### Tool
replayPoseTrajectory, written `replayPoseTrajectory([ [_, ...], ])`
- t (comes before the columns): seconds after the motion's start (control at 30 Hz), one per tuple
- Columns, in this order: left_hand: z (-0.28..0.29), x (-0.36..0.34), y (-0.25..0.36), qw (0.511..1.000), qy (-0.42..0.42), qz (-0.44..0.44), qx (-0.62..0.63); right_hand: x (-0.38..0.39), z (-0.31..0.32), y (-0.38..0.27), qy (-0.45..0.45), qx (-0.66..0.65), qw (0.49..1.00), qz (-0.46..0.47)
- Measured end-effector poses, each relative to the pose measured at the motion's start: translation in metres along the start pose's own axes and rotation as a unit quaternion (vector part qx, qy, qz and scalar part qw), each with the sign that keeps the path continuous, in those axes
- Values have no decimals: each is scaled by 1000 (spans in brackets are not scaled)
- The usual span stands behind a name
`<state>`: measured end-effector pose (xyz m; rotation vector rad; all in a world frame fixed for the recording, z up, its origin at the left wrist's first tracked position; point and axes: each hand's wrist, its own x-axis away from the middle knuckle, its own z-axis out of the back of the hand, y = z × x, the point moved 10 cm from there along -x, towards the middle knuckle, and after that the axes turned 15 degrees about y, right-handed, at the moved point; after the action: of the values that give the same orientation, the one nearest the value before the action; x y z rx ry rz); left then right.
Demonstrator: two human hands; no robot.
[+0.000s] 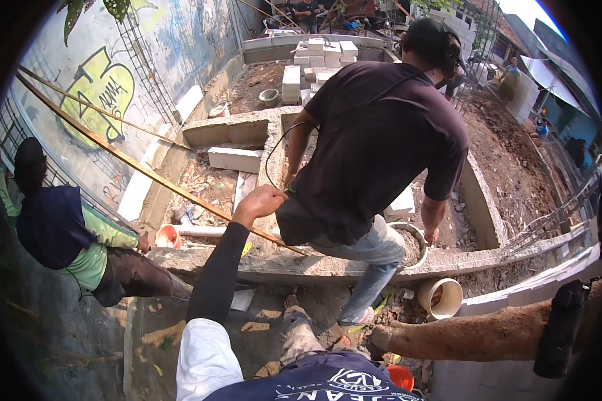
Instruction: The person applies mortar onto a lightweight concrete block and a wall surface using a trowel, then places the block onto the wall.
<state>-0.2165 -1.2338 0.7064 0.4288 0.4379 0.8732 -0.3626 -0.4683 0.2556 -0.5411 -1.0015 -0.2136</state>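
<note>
My left hand reaches to the waist of a co-worker's shirt, its grip nearly closed; I cannot tell whether it has hold of cloth or of the thin cable, which loops beside the co-worker's left arm toward my fingertips. A plank slants behind my wrist. My right hand is out of view, its grip unknown to me.
</note>
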Motion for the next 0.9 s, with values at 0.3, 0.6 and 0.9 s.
replayPoseTrajectory([
  [0.3, -78, 136, -19, 847, -411, 77, 328, 34, -57, -50, 42, -22, 998, -32],
  [0.6, -279, 290, -205, 882, -459, 10, 107, 62, -101, -120, 56, -44, 996, -47],
  [0.9, -282, 260, -205, 929, -350, -113, 49, 52, -99, -141, 63, -54, 995, -49],
])
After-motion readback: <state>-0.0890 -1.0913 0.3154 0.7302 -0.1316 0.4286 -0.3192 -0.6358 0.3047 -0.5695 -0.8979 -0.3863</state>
